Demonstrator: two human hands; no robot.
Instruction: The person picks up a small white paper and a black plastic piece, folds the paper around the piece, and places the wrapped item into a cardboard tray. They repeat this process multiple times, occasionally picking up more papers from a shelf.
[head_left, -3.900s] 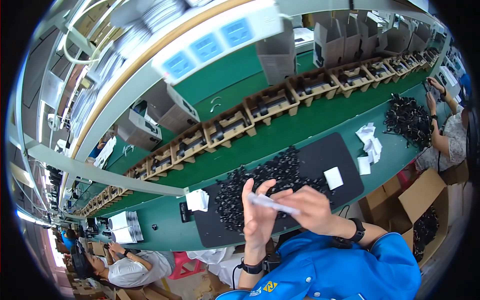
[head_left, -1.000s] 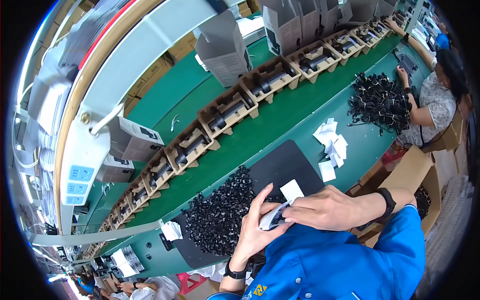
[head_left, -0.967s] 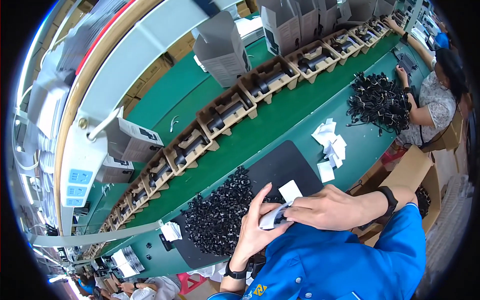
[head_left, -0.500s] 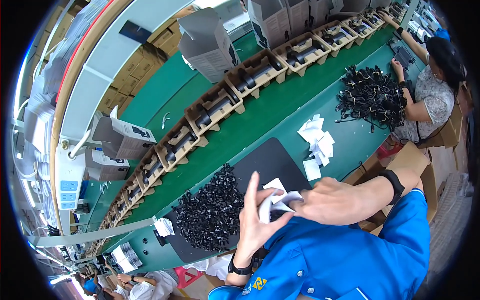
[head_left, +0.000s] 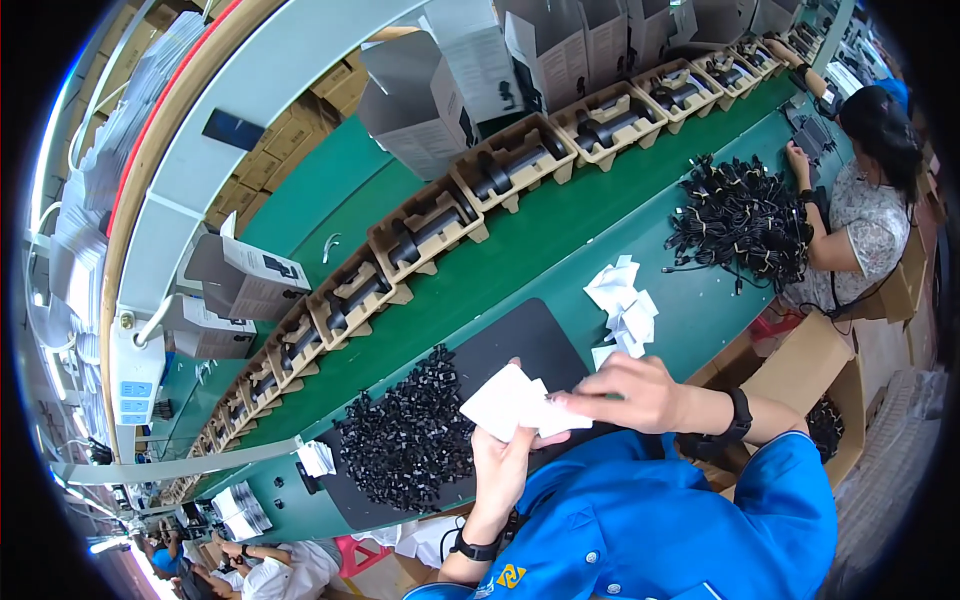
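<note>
A white paper piece — thin, with several creased corners — is held by the left hand, with the thumb laid over its lower part. The right hand is half closed, and its fingertips are placed at the right edge of the paper; whether the edge is pinched cannot be told. On the grey cardboard boxes, small printed lines and a dark product drawing are seen, and a yellow square emblem is carried on the blue shirt. Below the paper, a smooth black mat is covered partly by a heap of small, shiny black parts. Black cylindrical items are contained in the rough brown moulded trays, which are arranged in a curved row. Loose white papers are scattered near a tangled cable pile.
</note>
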